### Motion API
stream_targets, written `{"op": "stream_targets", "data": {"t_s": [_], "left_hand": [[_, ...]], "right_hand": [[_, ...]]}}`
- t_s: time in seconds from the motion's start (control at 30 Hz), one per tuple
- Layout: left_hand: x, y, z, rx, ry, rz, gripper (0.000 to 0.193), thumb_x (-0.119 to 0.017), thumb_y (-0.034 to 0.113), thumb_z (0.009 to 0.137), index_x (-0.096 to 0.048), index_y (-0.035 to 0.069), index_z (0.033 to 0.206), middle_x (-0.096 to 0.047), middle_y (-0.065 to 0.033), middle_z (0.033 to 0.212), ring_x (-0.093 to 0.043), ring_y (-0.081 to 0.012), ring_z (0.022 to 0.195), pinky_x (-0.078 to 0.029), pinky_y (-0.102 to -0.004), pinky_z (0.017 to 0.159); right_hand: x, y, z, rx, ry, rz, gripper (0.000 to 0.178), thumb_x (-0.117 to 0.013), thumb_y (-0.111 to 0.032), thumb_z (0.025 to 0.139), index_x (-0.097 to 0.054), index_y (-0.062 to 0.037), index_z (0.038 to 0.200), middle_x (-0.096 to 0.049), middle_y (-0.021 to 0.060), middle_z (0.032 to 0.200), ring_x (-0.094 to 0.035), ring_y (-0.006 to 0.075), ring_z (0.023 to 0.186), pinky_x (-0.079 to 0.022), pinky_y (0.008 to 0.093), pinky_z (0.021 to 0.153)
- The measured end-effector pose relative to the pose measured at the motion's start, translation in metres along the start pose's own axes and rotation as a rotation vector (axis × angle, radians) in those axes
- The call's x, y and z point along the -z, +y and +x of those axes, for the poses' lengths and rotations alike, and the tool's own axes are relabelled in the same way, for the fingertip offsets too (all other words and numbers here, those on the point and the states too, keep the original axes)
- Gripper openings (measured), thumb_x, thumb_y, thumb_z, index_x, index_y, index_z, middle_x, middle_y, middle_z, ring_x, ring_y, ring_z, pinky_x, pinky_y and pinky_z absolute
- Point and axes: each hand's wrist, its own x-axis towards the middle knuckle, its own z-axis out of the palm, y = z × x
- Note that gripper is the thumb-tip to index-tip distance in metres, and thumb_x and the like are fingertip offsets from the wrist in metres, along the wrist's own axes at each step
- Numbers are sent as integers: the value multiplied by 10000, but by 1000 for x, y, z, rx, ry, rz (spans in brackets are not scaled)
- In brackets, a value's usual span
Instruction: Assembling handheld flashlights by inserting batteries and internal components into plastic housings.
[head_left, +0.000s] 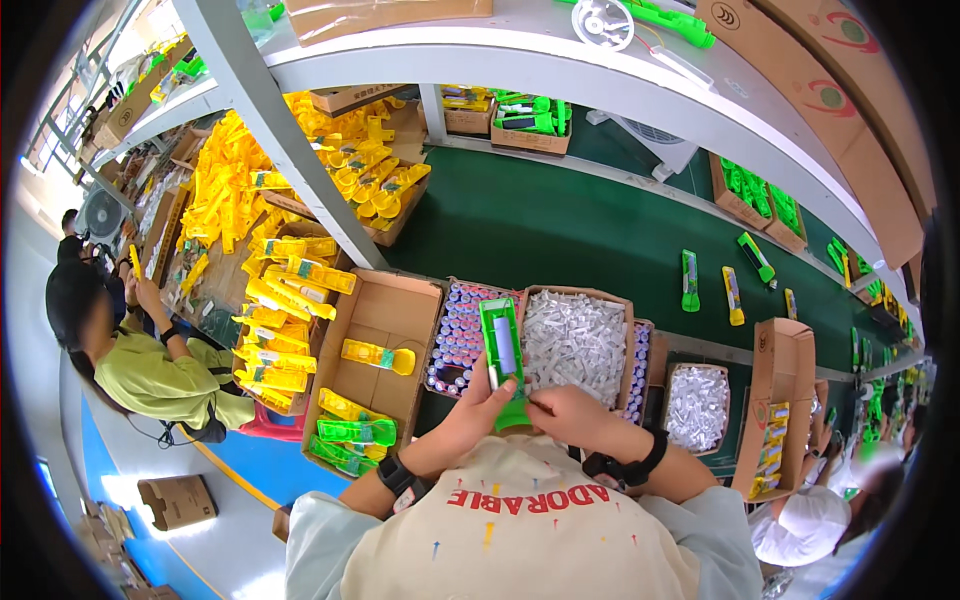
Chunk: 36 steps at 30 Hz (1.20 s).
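Upright in front of my chest is a green plastic flashlight shell [516,408], with a pale purple battery cell [505,345] lying in its hollow. My left hand [478,408] wraps round the shell from the left, thumb on its front. At the shell's lower end my right hand [572,415] is closed in a pinch; whatever is between those fingertips is too small to tell. Just beyond the hands stand a box of small clear-and-white pieces [572,345] and a tray of purple-wrapped cells [462,335].
At left, an open carton [375,300] holds yellow and green shells, beside a heap of yellow shells [285,320]. A green conveyor belt [560,220] carries scattered flashlights. A metal shelf post [290,130] rises at left. Co-workers sit on both sides, one in a yellow-green top [150,365].
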Motion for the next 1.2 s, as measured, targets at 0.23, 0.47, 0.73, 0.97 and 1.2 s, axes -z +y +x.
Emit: {"op": "stream_targets", "data": {"t_s": [0.23,0.47,0.73,0.97,1.2], "left_hand": [[52,-23,-29,305,-232,234,379,-450,162,891,-374,18,1233,-476,-116,1189,-455,-166,1089,-366,-286,912],[67,-100,-99,469,-82,532,405,-409,311,896,-451,23,1177,-525,-163,1125,-496,-280,1046,-385,-312,888],[86,-146,-153,655,-45,768,469,-445,411,842,-509,40,1121,-544,-181,1096,-518,-305,1010,-399,-354,865],[117,-247,-221,846,385,875,340,-474,342,820,-559,37,942,-582,-214,943,-555,-377,851,-437,-405,747],[166,-311,-222,502,552,1102,262,-387,228,850,-516,40,979,-563,-201,942,-526,-358,905,-419,-431,753]], "right_hand": [[78,41,-8,-148,354,-1,191,-496,-147,798,-529,-1,680,-528,106,536,-559,165,476,-408,304,442],[197,210,28,-447,543,-285,191,-491,-96,776,-535,40,649,-568,184,584,-580,268,463,-467,366,468],[188,362,52,-605,405,-608,159,-609,-107,695,-580,49,695,-602,188,669,-613,313,670,-485,382,591],[159,301,-5,-309,929,-299,312,-483,-153,820,-460,-10,1096,-582,177,911,-582,301,783,-459,337,669],[-15,125,-112,-343,52,545,145,-496,-123,851,-571,-56,955,-574,16,795,-540,87,722,-447,225,644]]}}
